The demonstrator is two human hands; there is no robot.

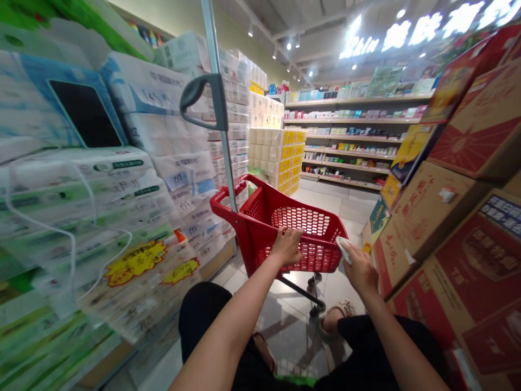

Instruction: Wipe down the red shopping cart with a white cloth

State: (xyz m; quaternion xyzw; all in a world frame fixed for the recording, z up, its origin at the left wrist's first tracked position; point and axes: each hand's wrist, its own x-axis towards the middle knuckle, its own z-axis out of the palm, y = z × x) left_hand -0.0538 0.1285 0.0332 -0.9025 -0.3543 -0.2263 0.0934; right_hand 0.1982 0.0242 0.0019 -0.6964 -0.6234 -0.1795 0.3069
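Note:
A red plastic shopping cart [260, 231] with holes in its walls stands side-on before me. My left hand [287, 247] is closed over the near rim of its basket, about halfway along. At the basket's right end, my right hand [361, 271] is closed on a white cloth [344, 250] that touches the rim corner there. Part of the cloth is hidden in the fingers. Something pale green lies in the cart near its handle end, mostly covered by the red wall. A metal pole with a grey grip [222, 103] rises by the cart's handle.
Stacked tissue packs [179, 141] line the left, with a dark-screened device [87, 114] and a white cable [73, 255] among them. Cardboard boxes [435, 212] are piled close on the right. Product shelves [350, 138] run across the back, beyond the tiled floor [325, 201].

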